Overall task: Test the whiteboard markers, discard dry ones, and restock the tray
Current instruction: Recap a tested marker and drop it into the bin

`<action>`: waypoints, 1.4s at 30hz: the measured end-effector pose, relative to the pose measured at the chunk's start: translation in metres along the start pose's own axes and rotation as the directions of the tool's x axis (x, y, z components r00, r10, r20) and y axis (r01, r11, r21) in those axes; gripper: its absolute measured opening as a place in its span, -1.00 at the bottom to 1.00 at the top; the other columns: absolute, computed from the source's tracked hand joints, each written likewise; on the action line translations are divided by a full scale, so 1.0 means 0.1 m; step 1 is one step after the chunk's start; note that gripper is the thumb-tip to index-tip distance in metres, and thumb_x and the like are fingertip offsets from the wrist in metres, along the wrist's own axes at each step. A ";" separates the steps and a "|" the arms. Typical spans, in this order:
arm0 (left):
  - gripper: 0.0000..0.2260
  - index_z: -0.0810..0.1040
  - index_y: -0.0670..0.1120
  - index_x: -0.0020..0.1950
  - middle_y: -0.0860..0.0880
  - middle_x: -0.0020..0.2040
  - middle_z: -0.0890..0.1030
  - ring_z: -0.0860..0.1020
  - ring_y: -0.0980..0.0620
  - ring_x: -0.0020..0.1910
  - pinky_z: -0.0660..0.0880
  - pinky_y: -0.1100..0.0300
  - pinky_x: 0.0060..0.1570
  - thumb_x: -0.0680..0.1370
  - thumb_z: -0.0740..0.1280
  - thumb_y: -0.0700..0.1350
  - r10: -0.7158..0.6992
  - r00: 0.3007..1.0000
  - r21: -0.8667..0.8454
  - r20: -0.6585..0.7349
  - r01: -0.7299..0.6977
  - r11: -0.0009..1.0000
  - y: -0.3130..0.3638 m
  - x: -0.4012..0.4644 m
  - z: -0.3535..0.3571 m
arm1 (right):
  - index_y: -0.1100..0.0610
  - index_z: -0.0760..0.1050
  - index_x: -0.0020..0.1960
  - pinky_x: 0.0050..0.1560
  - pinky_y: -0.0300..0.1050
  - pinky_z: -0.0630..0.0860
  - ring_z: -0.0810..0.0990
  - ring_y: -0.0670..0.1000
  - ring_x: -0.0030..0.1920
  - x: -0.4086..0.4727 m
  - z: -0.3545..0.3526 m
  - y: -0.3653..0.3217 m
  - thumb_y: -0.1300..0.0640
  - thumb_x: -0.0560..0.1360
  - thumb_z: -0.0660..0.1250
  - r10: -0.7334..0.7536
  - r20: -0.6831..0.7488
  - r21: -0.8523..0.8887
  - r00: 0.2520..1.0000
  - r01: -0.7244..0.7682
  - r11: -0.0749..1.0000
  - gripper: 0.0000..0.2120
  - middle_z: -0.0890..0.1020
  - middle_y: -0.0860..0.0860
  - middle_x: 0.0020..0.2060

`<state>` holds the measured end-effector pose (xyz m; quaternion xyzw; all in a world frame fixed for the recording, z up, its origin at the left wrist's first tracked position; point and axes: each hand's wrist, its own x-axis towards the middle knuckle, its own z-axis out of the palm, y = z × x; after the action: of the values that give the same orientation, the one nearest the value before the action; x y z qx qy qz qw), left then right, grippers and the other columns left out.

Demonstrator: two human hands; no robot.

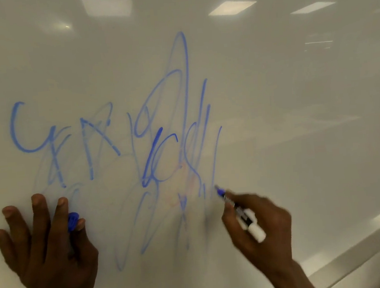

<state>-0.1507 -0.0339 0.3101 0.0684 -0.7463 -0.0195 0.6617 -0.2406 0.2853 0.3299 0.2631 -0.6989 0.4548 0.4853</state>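
Note:
A white whiteboard (pixel 273 113) fills the view, covered with blue scribbles (pixel 162 151), some bold and some faint. My right hand (pixel 258 227) grips a blue whiteboard marker (pixel 241 213) with a white body, and its blue tip touches the board at the lower end of a thin line. My left hand (pixel 44 246) lies flat against the board at the lower left, fingers spread. A blue marker cap (pixel 72 221) is pinched between its index finger and thumb.
The whiteboard's metal bottom frame (pixel 363 250) runs diagonally across the lower right corner. Ceiling lights reflect off the upper board. Faint pinkish smudges (pixel 181 186) sit among the blue lines.

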 end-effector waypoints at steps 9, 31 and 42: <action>-0.47 0.25 -0.03 0.61 -0.17 0.61 0.25 0.26 -0.42 0.52 0.30 -0.49 0.34 0.65 0.30 -0.14 -0.044 0.998 0.017 0.035 0.044 0.999 -0.15 -0.07 0.06 | 0.22 0.68 0.02 -0.23 0.02 0.59 0.69 0.01 -0.23 0.29 0.02 0.12 0.18 0.50 0.44 0.036 -0.149 0.068 0.988 -0.026 0.997 -0.85 0.71 -0.02 -0.18; -0.71 0.55 -0.06 0.37 -0.21 0.38 0.51 0.29 -0.27 0.55 0.23 -0.23 0.49 0.66 0.30 -0.05 0.329 0.943 -0.184 0.051 -0.315 0.931 1.09 -0.21 0.44 | 0.14 0.68 -0.04 -0.31 -0.03 0.54 0.62 0.00 -0.35 0.08 -0.18 0.36 0.13 0.51 0.41 0.107 -0.108 -0.079 0.988 -0.116 0.990 -0.89 0.66 -0.04 -0.30; -0.68 0.48 -0.09 0.40 -0.23 0.34 0.53 0.27 -0.26 0.56 0.24 -0.20 0.50 0.65 0.29 -0.04 0.319 0.948 -0.157 -0.007 -0.316 0.936 1.07 -0.25 0.50 | 0.11 0.67 -0.02 -0.31 0.03 0.57 0.65 -0.07 -0.29 -0.32 -0.15 0.52 0.03 0.52 0.37 0.198 -0.075 -0.051 0.977 -0.202 0.978 -0.82 0.68 -0.12 -0.24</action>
<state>-0.2055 0.0725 0.2917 -0.1050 -0.7498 0.0285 0.6526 -0.2639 0.3199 0.2825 0.1611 -0.7173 0.4897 0.4687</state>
